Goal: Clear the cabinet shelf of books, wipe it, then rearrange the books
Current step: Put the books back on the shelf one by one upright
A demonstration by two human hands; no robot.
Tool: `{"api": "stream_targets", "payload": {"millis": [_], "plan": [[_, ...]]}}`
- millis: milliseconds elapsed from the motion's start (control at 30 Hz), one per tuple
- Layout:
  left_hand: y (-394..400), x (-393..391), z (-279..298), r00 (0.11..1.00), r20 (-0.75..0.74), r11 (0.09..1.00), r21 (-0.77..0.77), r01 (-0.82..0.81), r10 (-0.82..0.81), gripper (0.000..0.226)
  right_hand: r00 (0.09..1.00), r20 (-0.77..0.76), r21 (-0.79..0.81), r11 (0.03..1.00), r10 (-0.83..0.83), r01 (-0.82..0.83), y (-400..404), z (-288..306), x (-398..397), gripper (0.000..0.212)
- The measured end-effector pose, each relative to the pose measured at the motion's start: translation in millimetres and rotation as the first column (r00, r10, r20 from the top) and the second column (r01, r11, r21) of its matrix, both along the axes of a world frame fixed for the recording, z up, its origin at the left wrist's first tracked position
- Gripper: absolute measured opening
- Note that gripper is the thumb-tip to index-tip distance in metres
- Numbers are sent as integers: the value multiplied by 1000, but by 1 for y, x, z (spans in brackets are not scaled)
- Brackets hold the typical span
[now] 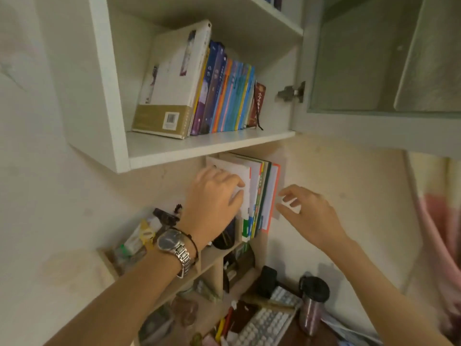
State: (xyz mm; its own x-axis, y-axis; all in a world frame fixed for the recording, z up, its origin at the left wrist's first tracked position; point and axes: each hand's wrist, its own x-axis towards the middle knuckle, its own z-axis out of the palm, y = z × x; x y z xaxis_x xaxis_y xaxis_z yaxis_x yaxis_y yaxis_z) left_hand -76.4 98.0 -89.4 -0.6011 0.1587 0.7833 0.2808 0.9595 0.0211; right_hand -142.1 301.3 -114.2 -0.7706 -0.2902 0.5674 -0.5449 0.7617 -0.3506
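Observation:
The white cabinet shelf [207, 148] above holds a leaning row of books [224, 96]: a large white boxed volume [172, 81] at the left, then blue, purple and orange spines, a dark red one at the right. Below the cabinet, a second stack of books [259, 193] stands upright on a small wooden rack. My left hand [214, 203], with a wristwatch, presses on the white front cover of that stack. My right hand [306, 211] hovers open just right of the stack, fingers spread, near its orange-edged last book.
The cabinet's glass door [379, 58] hangs open at the upper right. The wooden desk rack [212, 258] holds small clutter. On the desk below lie a keyboard [264, 325], a dark-lidded tumbler [313, 303] and pens. A wall stands left; pink fabric hangs far right.

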Motion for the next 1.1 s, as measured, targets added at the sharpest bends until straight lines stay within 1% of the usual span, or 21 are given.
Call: {"api": "stream_targets", "payload": {"millis": [67, 233, 333, 500, 667, 800, 867, 1000, 1100], "plan": [[6, 0, -26, 999, 26, 999, 34, 33, -34, 14, 999, 43, -16, 1000, -18, 19, 10, -25, 7, 22], [17, -2, -93, 964, 241, 991, 104, 89, -112, 19, 987, 148, -49, 997, -56, 64, 31, -86, 23, 25], [27, -1, -135, 912, 381, 982, 160, 99, -154, 23, 968, 236, -54, 994, -82, 98, 44, -123, 31, 26], [42, 8, -212, 816, 541, 967, 242, 83, -205, 18, 915, 379, -33, 986, -137, 161, 64, -191, 54, 29], [54, 27, -292, 681, 699, 955, 296, 2, -218, 20, 789, 584, -16, 969, -190, 245, 80, -266, 84, 34], [69, 39, -342, 558, 798, 956, 292, -30, -226, 21, 705, 664, 44, 955, -247, 294, 87, -313, 104, 39], [74, 42, -366, 495, 839, 958, 285, -46, -226, 23, 648, 705, 70, 938, -288, 340, 89, -332, 112, 40], [83, 44, -408, 395, 888, 948, 300, -105, -237, 34, 540, 783, 68, 905, -310, 421, 90, -367, 129, 45], [87, 44, -430, 358, 900, 933, 321, -159, -249, 44, 454, 849, 30, 883, -270, 469, 89, -392, 143, 59]]}}
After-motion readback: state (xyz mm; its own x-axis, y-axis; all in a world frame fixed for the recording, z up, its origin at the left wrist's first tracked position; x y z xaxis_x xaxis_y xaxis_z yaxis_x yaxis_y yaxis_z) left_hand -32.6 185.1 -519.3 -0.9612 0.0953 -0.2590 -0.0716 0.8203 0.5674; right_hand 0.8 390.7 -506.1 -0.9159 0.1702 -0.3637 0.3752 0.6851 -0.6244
